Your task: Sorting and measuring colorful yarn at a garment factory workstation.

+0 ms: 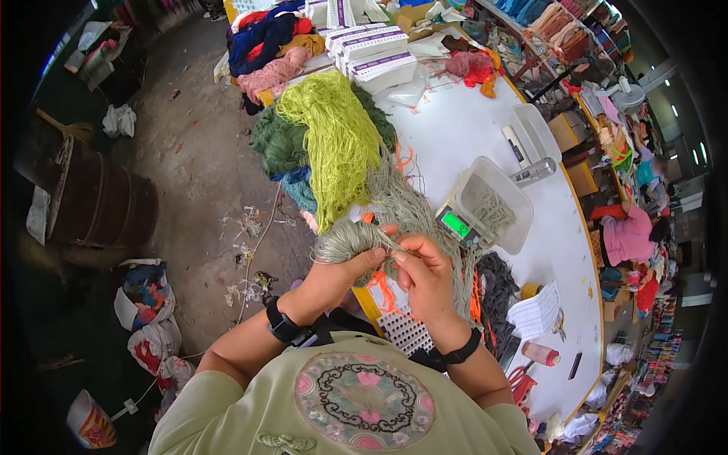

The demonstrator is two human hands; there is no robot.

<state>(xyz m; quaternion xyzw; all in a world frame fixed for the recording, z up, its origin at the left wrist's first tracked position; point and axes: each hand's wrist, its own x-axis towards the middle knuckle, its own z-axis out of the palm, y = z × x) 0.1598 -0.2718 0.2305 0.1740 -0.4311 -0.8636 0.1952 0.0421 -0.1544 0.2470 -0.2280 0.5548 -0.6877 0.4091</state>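
A bundled skein of grey-green yarn (pixel 345 243) rests in my left hand (pixel 334 280), whose fingers are wrapped round it. Close beside it, my right hand (pixel 426 279) pinches a few strands that run out of the bundle. Beyond and under my hands, a long loose heap of the same grey yarn (pixel 406 205) lies along the table edge, with orange ties (pixel 388 292) showing. Lime-green yarn (pixel 334 144) and dark green yarn (pixel 274 144) are piled just past it. To the right stands a scale with a lit green display (pixel 455 224), bearing a clear plastic bin (pixel 523 227) with grey yarn in it.
White-and-purple boxes (pixel 371 49) are stacked at the table's far end. Dark grey yarn (pixel 497 292), a paper sheet (pixel 533 311), a thread spool (pixel 540 353) and red-handled scissors (pixel 519 375) lie at right. A brown drum (pixel 102 197) stands left. Another person (pixel 629 235) is at far right.
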